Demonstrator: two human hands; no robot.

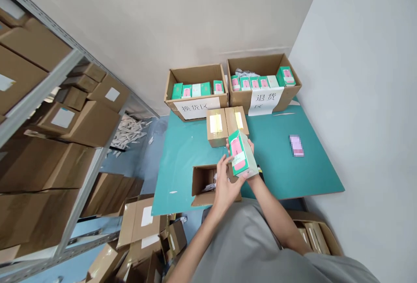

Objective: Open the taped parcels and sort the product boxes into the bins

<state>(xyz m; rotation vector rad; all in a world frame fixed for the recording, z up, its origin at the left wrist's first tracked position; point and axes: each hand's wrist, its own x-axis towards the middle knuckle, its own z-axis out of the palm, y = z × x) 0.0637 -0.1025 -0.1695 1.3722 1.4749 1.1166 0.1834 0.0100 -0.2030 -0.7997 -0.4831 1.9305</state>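
Observation:
Above the table I hold a green, pink and white product box (243,155), tilted, with a white label band across its front. My right hand (251,145) is wrapped round it from behind, so most of that palm is hidden. My left hand (225,187) grips the lower front, thumb at the bottom edge and fingertips against the label. Just below my hands stands an open cardboard carton (199,181) with crumpled packing inside. A dark object, partly hidden, shows beside my right wrist.
Two small taped cartons (217,137) stand behind my hands. Against the wall, a left bin (168,87) and a right bin (241,98) hold several similar boxes. A blurred phone-like object (296,146) lies on the green table (309,170). Shelves (70,74) of cartons line the left.

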